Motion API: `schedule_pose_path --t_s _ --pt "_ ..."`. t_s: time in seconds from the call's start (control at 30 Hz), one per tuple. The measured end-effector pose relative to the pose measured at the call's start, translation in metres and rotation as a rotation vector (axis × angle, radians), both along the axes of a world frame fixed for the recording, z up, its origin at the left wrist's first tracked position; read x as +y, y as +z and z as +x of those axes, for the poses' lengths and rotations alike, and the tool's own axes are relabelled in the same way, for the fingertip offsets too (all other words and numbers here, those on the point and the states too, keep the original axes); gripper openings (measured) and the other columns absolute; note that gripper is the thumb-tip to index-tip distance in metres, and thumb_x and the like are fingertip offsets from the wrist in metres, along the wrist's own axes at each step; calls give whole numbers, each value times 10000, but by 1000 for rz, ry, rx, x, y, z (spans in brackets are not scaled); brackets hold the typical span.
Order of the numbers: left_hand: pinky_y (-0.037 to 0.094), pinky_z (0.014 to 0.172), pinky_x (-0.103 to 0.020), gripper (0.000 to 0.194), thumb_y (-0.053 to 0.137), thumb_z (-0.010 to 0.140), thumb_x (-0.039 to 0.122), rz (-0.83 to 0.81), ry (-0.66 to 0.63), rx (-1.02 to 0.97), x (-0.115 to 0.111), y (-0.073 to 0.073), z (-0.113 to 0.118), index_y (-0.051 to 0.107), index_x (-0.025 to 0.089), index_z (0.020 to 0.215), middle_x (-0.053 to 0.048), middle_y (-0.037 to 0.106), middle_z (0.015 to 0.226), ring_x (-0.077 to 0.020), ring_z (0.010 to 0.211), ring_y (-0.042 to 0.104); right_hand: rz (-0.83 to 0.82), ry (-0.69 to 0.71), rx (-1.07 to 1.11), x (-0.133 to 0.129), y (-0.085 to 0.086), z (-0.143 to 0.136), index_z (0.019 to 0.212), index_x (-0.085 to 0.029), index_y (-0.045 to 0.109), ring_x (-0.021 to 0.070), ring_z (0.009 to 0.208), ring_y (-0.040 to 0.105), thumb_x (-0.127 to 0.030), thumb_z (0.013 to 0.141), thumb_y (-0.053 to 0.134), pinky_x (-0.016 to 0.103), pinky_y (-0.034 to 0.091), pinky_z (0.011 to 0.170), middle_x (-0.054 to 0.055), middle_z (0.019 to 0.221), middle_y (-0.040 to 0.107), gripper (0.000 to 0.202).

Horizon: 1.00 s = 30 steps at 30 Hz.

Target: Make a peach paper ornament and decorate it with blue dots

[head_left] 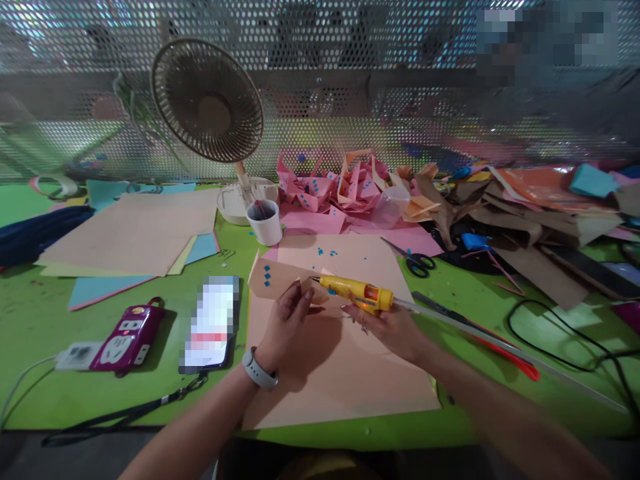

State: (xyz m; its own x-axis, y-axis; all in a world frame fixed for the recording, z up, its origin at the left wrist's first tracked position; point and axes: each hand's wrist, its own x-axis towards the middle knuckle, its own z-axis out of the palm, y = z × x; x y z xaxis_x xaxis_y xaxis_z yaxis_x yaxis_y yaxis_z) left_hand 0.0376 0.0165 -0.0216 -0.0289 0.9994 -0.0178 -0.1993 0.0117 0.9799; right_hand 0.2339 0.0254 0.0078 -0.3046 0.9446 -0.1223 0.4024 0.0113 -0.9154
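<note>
My right hand is wrapped round a yellow glue gun, whose metal tip points left; a long pale glue stick runs out behind it. My left hand, with a light wristband, pinches a small folded peach paper that bears three blue diamonds on its left part. The gun's tip is just above the left fingertips. Below both hands lies a large peach sheet. Small blue pieces are scattered on the sheet's upper part.
A fan and white cup stand at the back left. A phone, purple power strip and paper stack are left. Scissors, a red-handled tool, black cable and brown scraps lie right.
</note>
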Motion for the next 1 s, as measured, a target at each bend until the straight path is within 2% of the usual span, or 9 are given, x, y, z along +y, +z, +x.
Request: schedule_pose_path --t_s 0.23,0.43,0.67,0.87,1.0 --pt "630 704 -337 327 692 810 475 -7 -7 -6 0 2 1 637 159 874 -35 613 901 -165 789 656 9 0 7 0 4 -1 988 -211 686 154 601 533 -551 830 602 253 440 501 1 652 586 384" --pt "625 701 -345 312 686 817 462 -7 -8 -6 1 -2 0 640 164 892 -47 622 915 -178 798 660 26 1 15 0 5 -3 1015 -219 696 167 615 556 -561 823 596 265 441 503 4 676 625 405" --pt "625 717 -343 305 679 819 465 17 3 24 1 -2 -1 635 167 863 -17 575 882 -150 764 636 66 14 -14 -1 8 -4 1086 -233 687 179 622 568 -530 848 583 284 455 512 13 700 654 394" --pt "619 726 -349 306 656 840 465 24 -14 55 1 -3 -4 630 166 901 -17 592 864 -157 772 640 69 23 -15 0 8 -6 1061 -226 688 203 688 609 -546 840 572 305 484 577 28 779 687 405" --pt "615 713 -332 313 667 827 468 35 10 87 3 -2 -5 617 160 846 -12 577 837 -151 738 641 127 22 -74 -1 5 -5 1043 -204 647 206 730 620 -547 859 561 328 508 667 40 847 684 398"
